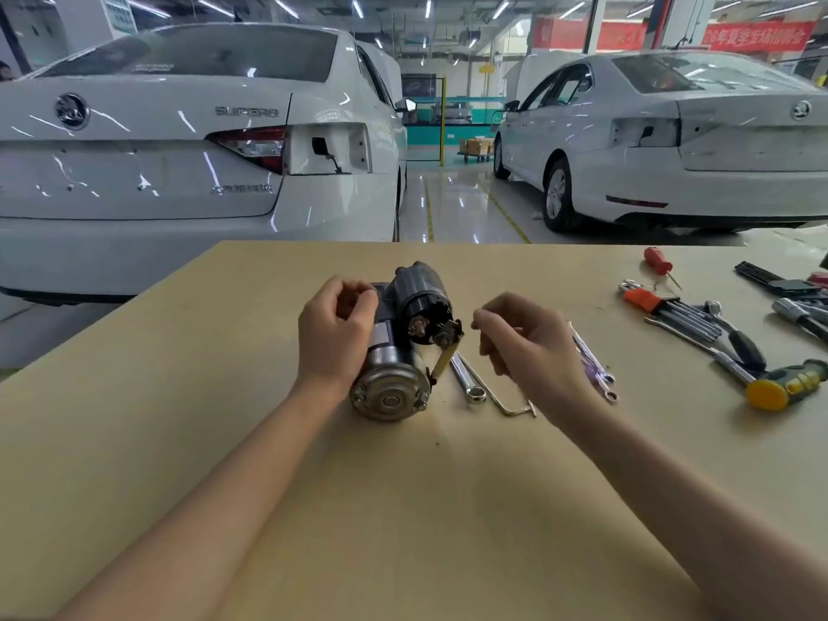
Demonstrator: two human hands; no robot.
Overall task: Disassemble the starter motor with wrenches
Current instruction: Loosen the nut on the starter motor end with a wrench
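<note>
The starter motor (pixel 394 378) lies on its side in the middle of the tan table (pixel 403 508), its round metal end cap facing me. Its dark solenoid (pixel 421 293) sits on top, with a brass strap (pixel 448 351) running down from a terminal stud. My left hand (pixel 334 333) rests on the motor's left side and grips the body. My right hand (pixel 524 347) hovers just right of the terminal with thumb and finger pinched together; whether a small part sits between them I cannot tell. A ring wrench (pixel 466 378) lies beside the motor.
A bent hex key (pixel 506 401) and combination wrenches (pixel 591 365) lie under my right hand. Farther right are a hex key set (pixel 672 307), a ratchet (pixel 735 347), a yellow-headed hammer (pixel 784 383) and a red screwdriver (pixel 658 259). Two white cars stand beyond the table.
</note>
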